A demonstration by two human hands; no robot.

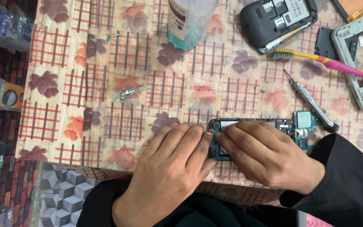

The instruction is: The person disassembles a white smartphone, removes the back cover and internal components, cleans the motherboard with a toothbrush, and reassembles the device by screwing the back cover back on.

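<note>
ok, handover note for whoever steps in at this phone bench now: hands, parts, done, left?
Left hand and right hand: both pressing on the opened phone frame at the table's near edge, fingertips meeting at its left end.
Screwdriver and teal circuit board lie right of it; small connector board to the left.
Done: phone opened, boards out.
Left: cannot tell from here.

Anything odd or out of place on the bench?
Mostly orderly teardown clutter. One small green board strip lies askew, alone, far left of the opened phone under the left hand and right hand. Tiny loose bits are scattered on the floral cloth.
</note>
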